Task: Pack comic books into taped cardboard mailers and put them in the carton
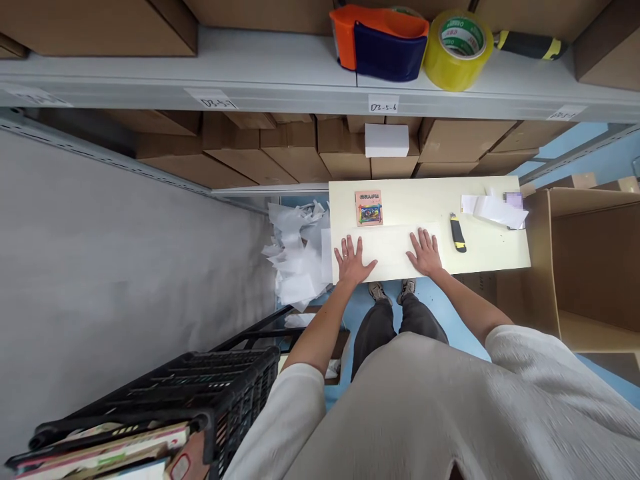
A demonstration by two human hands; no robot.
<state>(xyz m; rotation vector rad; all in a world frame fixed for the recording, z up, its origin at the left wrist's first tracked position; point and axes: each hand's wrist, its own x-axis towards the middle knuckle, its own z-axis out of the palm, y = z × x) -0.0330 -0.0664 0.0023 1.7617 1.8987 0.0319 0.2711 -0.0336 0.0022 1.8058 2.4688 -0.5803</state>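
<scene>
My left hand [354, 261] lies flat near the front left of the cream tabletop [480, 257], fingers spread. Farther right, my right hand [425, 253] rests palm down, fingers apart. Between and beneath them is a pale, thin sheet [387, 248], hard to tell from the tabletop. Just behind the sheet sits a small pink booklet [369, 208] with a colourful picture on its cover. A black and yellow utility knife [457, 233] lies to the right of my right hand. White paper pieces [500, 210] partly cover a small purple item [514, 200] at the right end.
Above the table, a grey shelf [280, 63] bears an orange and blue tape dispenser [385, 43], a yellow tape roll [457, 50] and another knife [530, 45]. Crumpled paper [297, 253] is heaped left; a black crate [240, 380] holds books. An open carton [555, 260] stands right.
</scene>
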